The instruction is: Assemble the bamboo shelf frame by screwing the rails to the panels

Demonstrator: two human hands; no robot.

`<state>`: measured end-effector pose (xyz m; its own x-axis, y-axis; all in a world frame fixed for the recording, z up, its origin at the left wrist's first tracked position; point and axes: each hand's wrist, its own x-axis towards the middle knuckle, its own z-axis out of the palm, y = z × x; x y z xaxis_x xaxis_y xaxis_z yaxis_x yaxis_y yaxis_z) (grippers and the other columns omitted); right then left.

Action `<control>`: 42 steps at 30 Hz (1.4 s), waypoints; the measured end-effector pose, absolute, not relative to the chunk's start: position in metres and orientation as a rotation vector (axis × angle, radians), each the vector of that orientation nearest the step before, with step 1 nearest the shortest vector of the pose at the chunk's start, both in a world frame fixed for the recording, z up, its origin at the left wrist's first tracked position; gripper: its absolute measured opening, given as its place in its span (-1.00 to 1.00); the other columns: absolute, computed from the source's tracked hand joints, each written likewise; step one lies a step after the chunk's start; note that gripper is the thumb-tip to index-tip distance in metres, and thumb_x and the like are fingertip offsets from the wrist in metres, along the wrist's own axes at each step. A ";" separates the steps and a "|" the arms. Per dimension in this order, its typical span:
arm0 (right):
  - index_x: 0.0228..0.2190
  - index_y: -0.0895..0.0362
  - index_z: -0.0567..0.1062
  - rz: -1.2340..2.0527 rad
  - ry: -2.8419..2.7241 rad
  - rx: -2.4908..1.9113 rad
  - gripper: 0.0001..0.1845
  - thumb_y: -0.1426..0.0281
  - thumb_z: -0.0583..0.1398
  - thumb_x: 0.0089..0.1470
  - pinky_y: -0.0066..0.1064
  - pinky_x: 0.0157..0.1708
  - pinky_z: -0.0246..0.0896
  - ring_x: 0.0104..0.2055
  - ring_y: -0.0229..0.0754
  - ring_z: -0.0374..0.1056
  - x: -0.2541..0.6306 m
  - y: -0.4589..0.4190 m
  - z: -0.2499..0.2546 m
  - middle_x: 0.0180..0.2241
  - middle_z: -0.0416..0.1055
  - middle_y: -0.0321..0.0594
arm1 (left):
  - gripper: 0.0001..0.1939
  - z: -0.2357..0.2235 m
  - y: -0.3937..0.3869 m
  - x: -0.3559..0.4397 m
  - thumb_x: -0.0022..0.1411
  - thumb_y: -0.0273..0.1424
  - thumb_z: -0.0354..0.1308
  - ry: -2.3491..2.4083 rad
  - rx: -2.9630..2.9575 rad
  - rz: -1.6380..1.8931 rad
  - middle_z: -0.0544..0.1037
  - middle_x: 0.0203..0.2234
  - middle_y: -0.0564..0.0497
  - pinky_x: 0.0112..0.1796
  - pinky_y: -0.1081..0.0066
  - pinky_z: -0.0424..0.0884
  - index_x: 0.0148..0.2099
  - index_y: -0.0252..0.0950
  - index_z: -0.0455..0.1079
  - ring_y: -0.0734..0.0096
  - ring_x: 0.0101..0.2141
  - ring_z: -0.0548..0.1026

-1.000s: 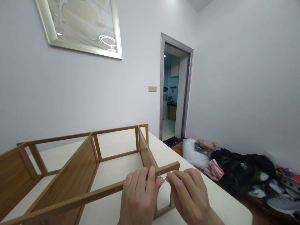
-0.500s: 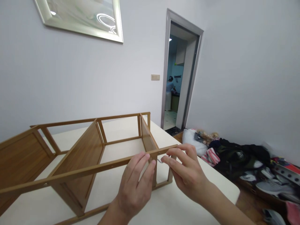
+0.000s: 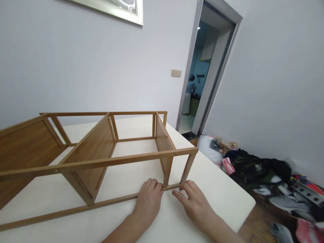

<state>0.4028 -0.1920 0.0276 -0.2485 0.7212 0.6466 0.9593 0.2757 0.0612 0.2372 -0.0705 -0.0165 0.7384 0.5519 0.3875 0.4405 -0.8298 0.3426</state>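
A bamboo shelf frame (image 3: 101, 162) lies on its side on a white table (image 3: 222, 199). My left hand (image 3: 148, 202) rests palm down on the table, its fingertips touching the frame's lower front rail beside the right upright. My right hand (image 3: 193, 202) lies just to the right, its fingers pinched on a small metal hex key (image 3: 174, 191) whose tip is at the lower rail near the upright's foot.
The table's right edge drops to a wooden floor with a pile of clothes, bags and shoes (image 3: 255, 168). An open doorway (image 3: 202, 77) leads to another room where a person stands far off. A framed picture (image 3: 118, 8) hangs on the wall.
Both hands dropped from the upper front rail to the lower rail at table level, the right hand carrying the hex key. The camera tilted down and the view shifted.
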 end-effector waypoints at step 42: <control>-0.19 0.12 0.41 -0.135 -2.003 -1.546 -0.82 0.51 0.03 0.30 -0.37 -0.33 0.24 -0.27 -0.18 0.24 0.428 -0.154 -0.008 -0.30 0.29 -0.20 | -0.95 -0.016 -0.065 0.267 0.25 -0.42 0.11 1.020 2.616 0.696 0.46 -0.29 -0.03 -0.12 0.15 0.26 -0.23 -0.26 0.39 0.18 -0.20 0.38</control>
